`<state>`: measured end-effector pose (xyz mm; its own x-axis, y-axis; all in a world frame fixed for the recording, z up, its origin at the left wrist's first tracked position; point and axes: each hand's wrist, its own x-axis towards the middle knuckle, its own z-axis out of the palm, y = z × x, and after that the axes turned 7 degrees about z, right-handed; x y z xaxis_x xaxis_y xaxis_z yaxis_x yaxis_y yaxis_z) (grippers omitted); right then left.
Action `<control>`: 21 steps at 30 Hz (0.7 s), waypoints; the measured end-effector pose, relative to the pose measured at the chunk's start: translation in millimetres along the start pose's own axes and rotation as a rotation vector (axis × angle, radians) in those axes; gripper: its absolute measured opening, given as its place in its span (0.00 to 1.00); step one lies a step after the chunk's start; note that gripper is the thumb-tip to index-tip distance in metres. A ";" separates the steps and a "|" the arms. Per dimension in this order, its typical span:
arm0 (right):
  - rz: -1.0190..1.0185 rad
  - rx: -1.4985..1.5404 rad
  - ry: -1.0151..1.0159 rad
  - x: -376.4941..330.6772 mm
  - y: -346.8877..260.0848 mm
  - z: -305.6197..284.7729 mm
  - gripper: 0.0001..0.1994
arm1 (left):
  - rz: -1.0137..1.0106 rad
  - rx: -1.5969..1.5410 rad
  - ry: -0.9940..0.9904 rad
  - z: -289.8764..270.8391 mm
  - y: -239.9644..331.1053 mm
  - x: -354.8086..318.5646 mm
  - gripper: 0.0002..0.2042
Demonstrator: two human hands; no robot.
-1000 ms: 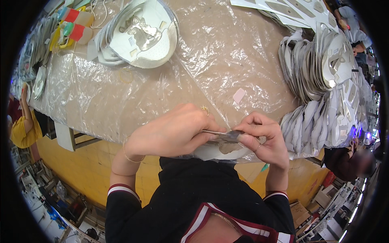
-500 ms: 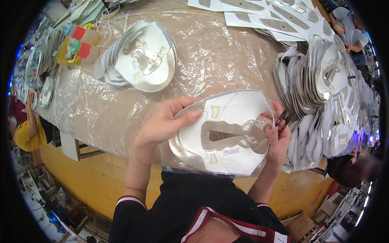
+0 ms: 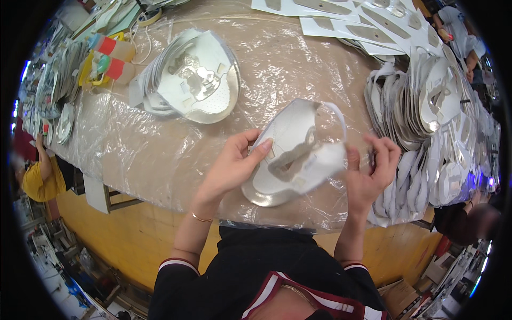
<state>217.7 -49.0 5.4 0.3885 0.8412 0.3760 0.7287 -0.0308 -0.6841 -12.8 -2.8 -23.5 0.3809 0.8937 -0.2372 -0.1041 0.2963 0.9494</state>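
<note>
A white curved mask-shaped shell (image 3: 290, 144) with a cut-out middle and a silvery rim is held over the table's near edge. My left hand (image 3: 234, 165) grips its left side, thumb on the inner face. My right hand (image 3: 370, 170) pinches its right side, where a white flap bends away from the shell. Both forearms come up from the lower edge.
A stack of similar white shells (image 3: 194, 77) lies at the upper left of the plastic-covered table (image 3: 154, 154). Many more stand packed on edge at the right (image 3: 426, 117). Flat white sheets (image 3: 341, 16) lie at the back. Coloured bottles (image 3: 109, 58) sit far left. Other people sit at the left and right.
The shell was edge-on between both hands, then turned face up; now it is tilted and lifted further from me, with the right side flap bent outward.
</note>
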 end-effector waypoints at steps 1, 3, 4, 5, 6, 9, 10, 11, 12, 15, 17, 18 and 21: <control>-0.039 0.032 -0.036 -2.1 -5.3 0.6 0.17 | 0.011 -0.002 0.020 1.7 -2.2 -1.9 0.13; 0.107 0.256 -0.304 -13.9 -16.5 12.3 0.13 | 0.016 0.001 0.061 5.2 -6.1 -5.9 0.12; 0.129 0.291 -0.383 -20.1 -20.1 20.8 0.13 | -0.004 -0.024 0.053 6.3 -7.9 -7.9 0.12; 0.143 0.316 -0.480 -25.2 -21.4 28.4 0.12 | -0.024 -0.050 0.045 7.5 -10.1 -10.0 0.12; 0.119 0.303 -0.472 -29.2 -20.3 36.2 0.11 | -0.046 -0.077 0.038 8.5 -12.7 -12.2 0.12; 0.074 0.251 -0.523 -38.2 -9.7 55.1 0.09 | 0.004 -0.075 0.041 9.4 -24.6 -16.5 0.12; 0.101 0.239 -0.553 -40.9 -5.1 57.2 0.09 | -0.002 -0.076 0.044 9.2 -30.1 -17.4 0.13; 0.115 0.234 -0.560 -43.9 -1.1 58.7 0.08 | -0.012 -0.077 0.045 9.1 -36.3 -18.2 0.13; 0.193 0.329 -0.601 -46.4 2.8 59.2 0.08 | -0.021 -0.078 0.043 9.3 -42.9 -18.5 0.13; 0.387 0.578 -0.679 -49.7 13.7 54.3 0.06 | -0.011 -0.125 0.109 15.3 -62.9 -18.1 0.14; 0.533 0.658 -0.769 -48.7 21.1 46.5 0.07 | 0.193 0.291 0.275 21.4 -71.7 -18.2 0.15; 0.559 0.627 -0.793 -47.8 24.2 43.3 0.07 | 0.295 0.501 0.351 24.0 -73.6 -18.4 0.17; 0.616 0.539 -0.700 -51.9 25.8 45.4 0.10 | 0.458 0.930 0.438 25.7 -68.2 -21.2 0.18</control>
<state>190.8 -68.9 -60.1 0.0700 0.8895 -0.4516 0.1069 -0.4568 -0.8831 9.9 -50.6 -77.8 0.1078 0.9493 0.2952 0.6440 -0.2929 0.7067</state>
